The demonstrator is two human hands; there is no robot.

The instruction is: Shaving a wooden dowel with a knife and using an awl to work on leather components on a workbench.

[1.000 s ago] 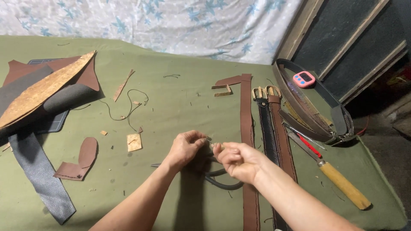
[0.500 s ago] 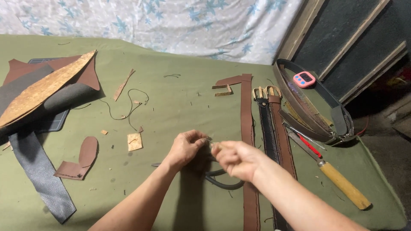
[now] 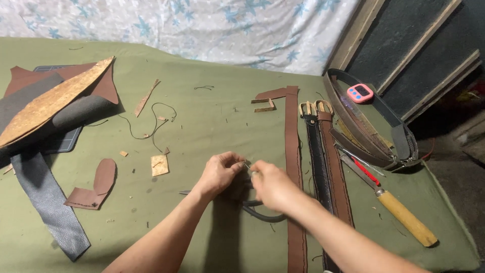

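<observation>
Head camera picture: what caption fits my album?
Left hand and right hand meet over a dark curved leather strap on green cloth.

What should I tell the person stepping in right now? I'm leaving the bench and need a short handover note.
Left hand and right hand meet over the green cloth, pinching something small and thin between the fingertips; too small to identify. A dark curved strap lies just under the right hand. The long brown strip and two buckled belts lie to the right, untouched. The wooden-handled knife rests farther right. What is done or left cannot be told.
</observation>
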